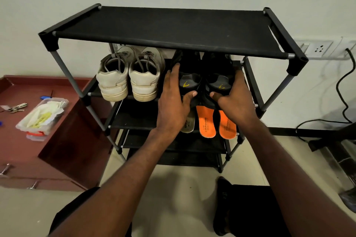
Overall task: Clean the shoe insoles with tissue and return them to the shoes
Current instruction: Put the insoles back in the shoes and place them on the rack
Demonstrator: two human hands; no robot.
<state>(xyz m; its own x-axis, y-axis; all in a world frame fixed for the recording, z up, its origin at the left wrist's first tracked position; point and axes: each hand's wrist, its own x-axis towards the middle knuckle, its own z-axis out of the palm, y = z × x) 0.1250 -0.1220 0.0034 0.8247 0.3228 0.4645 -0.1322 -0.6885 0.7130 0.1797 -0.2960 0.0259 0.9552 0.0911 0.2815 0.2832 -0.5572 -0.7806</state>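
A pair of black shoes with yellow logos sits on the right of the rack's second shelf. My left hand grips the left black shoe at its heel and outer side. My right hand grips the right black shoe the same way. One shelf below lie two orange insoles side by side, with a beige insole to their left, partly hidden under my left hand. A pair of off-white sneakers stands on the left of the second shelf, heels toward me.
The black fabric rack's top shelf overhangs the shoes. A dark red cabinet at left holds a clear box of tissues and keys. A wall socket and black cables are at right. My black-socked foot rests on the floor.
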